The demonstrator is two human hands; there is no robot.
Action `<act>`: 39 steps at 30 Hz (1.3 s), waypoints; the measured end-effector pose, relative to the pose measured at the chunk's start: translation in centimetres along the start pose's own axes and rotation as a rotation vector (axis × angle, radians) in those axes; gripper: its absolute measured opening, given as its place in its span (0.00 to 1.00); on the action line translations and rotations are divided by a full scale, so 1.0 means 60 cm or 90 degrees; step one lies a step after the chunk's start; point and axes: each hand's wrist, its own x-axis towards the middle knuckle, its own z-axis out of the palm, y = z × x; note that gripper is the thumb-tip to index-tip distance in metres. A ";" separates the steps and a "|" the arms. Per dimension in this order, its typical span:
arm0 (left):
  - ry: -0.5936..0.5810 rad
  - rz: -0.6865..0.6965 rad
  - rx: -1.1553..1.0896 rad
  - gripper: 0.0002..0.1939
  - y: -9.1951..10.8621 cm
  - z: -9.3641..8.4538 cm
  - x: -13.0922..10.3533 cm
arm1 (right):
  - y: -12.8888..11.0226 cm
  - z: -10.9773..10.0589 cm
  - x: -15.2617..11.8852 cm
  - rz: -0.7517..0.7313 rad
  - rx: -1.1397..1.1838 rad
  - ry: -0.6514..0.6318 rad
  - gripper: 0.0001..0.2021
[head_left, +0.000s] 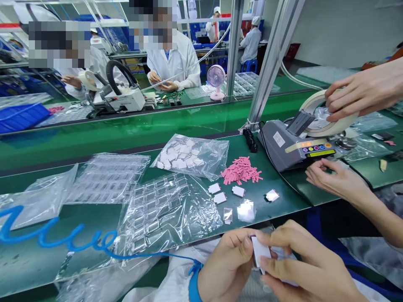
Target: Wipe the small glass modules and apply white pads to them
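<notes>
Low in the view, my left hand (229,262) and my right hand (304,258) are both closed on one small white rectangular piece (260,251) with a dark edge. My left thumb presses its left side, and my right fingertips pinch its right side. The fingers hide part of it. On the green bench just beyond lie several white pieces (238,191) with reddish edges. Nearer me are a small clear plastic frame (227,215) and a shiny square stack of film (246,210). A blue strap (195,283) circles my left wrist.
Behind these lie pink strips (241,170), a bag of white squares (181,154) and clear trays (154,203). A coiled blue cord (78,241) crosses the left. At right, another person's hands (355,94) work around a grey tape dispenser (280,144). Co-workers sit across the divider (195,119).
</notes>
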 end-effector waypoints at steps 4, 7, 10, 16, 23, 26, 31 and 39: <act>0.033 0.009 -0.015 0.16 -0.003 0.000 0.001 | 0.001 0.007 -0.004 0.028 0.066 -0.003 0.13; 0.058 -0.002 -0.013 0.16 -0.005 -0.004 0.004 | -0.001 0.007 -0.008 0.062 0.130 -0.061 0.14; 0.048 -0.011 0.006 0.18 -0.007 -0.010 0.008 | 0.003 0.003 -0.010 0.017 0.137 -0.067 0.15; 0.034 -0.014 0.023 0.16 -0.015 -0.026 0.017 | 0.024 -0.005 -0.006 -0.011 0.086 -0.037 0.11; -0.025 -0.024 0.059 0.34 -0.012 -0.026 0.024 | 0.041 0.027 -0.039 0.169 0.178 0.080 0.24; -0.053 -0.041 0.060 0.38 -0.006 -0.025 0.023 | 0.049 0.031 -0.051 0.204 0.305 0.014 0.22; -0.102 -0.111 0.073 0.37 -0.004 -0.027 0.028 | 0.064 0.025 -0.050 0.211 0.381 -0.092 0.17; -0.030 -0.041 0.237 0.26 0.001 -0.041 0.023 | 0.071 0.019 -0.042 0.229 0.318 -0.140 0.21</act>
